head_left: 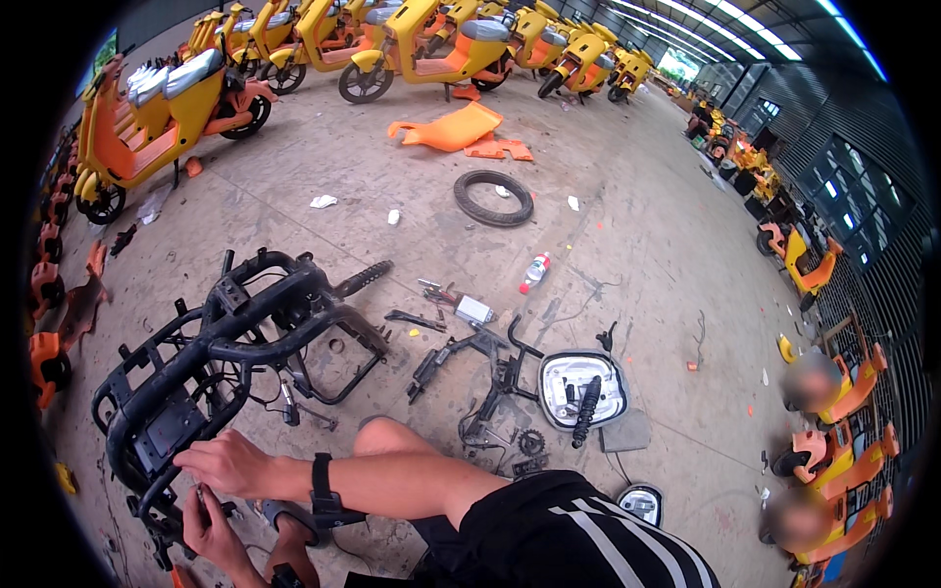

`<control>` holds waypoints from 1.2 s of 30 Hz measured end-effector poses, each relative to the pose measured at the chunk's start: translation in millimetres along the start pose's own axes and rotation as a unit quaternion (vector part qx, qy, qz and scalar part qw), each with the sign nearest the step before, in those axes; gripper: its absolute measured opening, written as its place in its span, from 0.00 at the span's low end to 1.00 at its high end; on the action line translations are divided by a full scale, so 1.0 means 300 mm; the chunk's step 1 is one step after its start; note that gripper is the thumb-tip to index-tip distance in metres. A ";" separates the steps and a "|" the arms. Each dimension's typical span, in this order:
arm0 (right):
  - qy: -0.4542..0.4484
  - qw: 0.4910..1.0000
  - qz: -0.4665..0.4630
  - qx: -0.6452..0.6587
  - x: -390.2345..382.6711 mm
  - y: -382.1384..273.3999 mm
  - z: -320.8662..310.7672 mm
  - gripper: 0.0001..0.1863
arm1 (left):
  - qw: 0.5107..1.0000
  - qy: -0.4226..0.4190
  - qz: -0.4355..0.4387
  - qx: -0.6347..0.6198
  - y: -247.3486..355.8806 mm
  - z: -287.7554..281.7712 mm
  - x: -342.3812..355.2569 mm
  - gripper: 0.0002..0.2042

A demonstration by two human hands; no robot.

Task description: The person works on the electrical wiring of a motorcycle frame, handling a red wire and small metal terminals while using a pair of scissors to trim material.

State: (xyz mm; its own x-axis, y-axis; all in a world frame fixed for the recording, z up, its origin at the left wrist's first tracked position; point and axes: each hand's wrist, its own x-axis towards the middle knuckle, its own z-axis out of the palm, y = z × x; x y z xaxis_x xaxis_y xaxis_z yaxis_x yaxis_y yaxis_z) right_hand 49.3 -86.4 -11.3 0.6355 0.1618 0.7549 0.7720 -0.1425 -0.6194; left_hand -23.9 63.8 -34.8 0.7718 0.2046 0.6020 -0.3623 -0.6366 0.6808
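From here, the person's right hand (231,464) and left hand (216,537) curl narrowly at the black tubular metal frame (221,338); whether they grip anything, I can't tell.

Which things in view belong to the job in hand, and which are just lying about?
In the job:
- black frame, with right hand and left hand at its near end

Apparently lying about:
- tyre
- bottle
- orange panel
- shock absorber, sprocket: possibly related
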 end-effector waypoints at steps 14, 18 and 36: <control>0.022 0.996 0.040 0.075 0.005 -0.003 -0.001 0.07 | 1.000 0.010 -0.005 0.014 0.015 0.005 0.003 0.07; -0.004 0.991 0.087 0.100 0.008 0.011 -0.011 0.08 | 1.000 0.001 -0.009 0.020 0.018 0.003 0.006 0.07; -0.001 0.992 0.098 0.075 0.006 0.025 0.017 0.08 | 0.996 -0.021 -0.088 0.026 -0.108 -0.026 -0.006 0.12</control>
State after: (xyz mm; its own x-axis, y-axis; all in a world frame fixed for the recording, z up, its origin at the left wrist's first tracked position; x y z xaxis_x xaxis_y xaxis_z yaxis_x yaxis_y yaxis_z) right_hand 56.2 -82.1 -15.6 0.7729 0.1472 0.6172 0.6266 -0.0236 -0.7790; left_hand -17.5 89.9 -54.5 0.8426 0.2852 0.4568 -0.1928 -0.6323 0.7503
